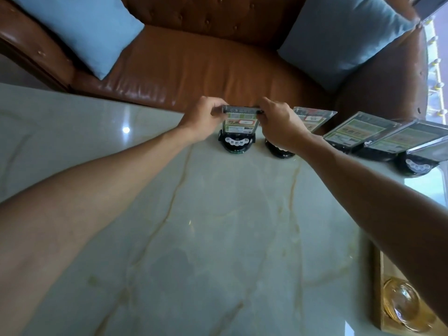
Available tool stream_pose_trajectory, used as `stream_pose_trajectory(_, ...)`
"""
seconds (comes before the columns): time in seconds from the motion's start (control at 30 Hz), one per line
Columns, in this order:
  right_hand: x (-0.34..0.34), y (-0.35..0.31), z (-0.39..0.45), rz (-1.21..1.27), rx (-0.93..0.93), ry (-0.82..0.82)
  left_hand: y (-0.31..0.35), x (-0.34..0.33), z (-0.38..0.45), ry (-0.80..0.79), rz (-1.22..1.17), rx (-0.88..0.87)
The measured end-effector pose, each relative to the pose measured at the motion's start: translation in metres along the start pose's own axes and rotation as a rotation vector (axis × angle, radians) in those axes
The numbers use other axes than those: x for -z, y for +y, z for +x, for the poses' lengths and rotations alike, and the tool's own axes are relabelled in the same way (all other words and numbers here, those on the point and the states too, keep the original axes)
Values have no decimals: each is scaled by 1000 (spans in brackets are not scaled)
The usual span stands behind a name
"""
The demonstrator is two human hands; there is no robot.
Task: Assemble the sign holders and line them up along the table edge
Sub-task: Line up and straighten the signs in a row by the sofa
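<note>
A sign holder [240,124] with a clear panel and a green card stands on its black round base [236,144] at the far edge of the marble table [218,226]. My left hand [203,120] pinches the panel's top left corner. My right hand [281,124] pinches its top right corner. To the right, three more sign holders line the same edge: one [312,118] partly behind my right hand, then one [356,130], then one [407,141] near the table's corner.
A brown leather sofa [206,66] sits just past the table's far edge, with blue cushions at left [80,30] and right [344,42]. A glass ashtray [402,304] on a wooden tray lies at the near right.
</note>
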State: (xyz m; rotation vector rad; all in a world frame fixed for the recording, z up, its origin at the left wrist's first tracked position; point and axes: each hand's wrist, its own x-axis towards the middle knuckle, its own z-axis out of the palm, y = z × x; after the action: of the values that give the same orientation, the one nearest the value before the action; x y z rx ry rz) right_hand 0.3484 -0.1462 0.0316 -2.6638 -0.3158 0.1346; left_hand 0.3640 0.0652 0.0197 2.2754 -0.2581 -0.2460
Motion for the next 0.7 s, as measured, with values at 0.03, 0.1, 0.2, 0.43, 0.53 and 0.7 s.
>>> stream_pose_trajectory(0.03, -1, 1, 0, 8, 2, 4, 0, -1, 0, 0, -6, 3)
stream_pose_trajectory(0.1, -2, 1, 0, 22, 0, 10, 2, -1, 0, 7, -22, 9)
stream_pose_trajectory(0.2, 3, -2, -3, 3, -31, 9, 10, 1, -1, -19, -53, 57)
stream_pose_trajectory(0.43, 51, -9, -35, -85, 60, 110, 49, 17, -4, 33, 38, 61)
stream_pose_trajectory(0.53, 86, 2, -63, -82, 87, 198, 94, 16, -3, 78, 47, -44)
stream_pose_trajectory(0.7, 139, 49, -108, -92, -57, 251, 187, -21, -4, -8, 10, -178)
